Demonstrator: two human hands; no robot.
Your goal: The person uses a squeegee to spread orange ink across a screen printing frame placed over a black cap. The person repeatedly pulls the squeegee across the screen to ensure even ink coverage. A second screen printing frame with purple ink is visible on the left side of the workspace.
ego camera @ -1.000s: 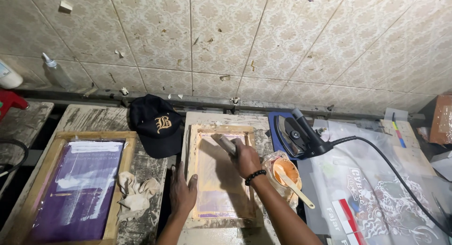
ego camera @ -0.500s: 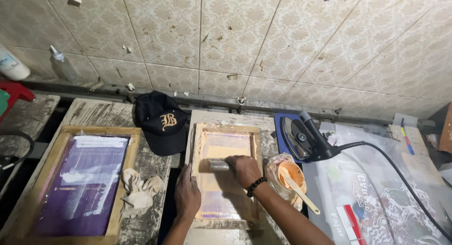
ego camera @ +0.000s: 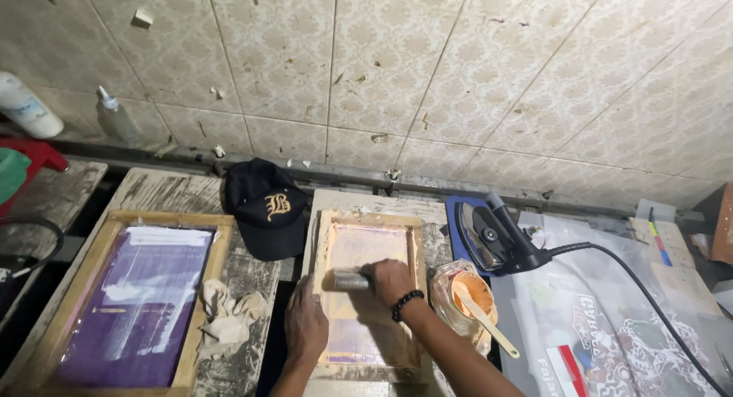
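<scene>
Pulled nearer along the small wooden-framed printing screen [ego camera: 370,294], right hand [ego camera: 391,279] clenches the squeegee [ego camera: 347,280]; left hand [ego camera: 305,328], flat, should pin the frame.

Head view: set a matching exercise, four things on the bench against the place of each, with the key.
Things:
1. black cap
2. crumpled rag
3. iron
4. squeegee

Places:
A. in the right hand, on the small screen frame
B. beside the large purple screen frame
C. right of the small frame, cord attached
D. between the two frames, near the wall

Pairs: 1-D, 2-B, 3-C, 4-A
</scene>
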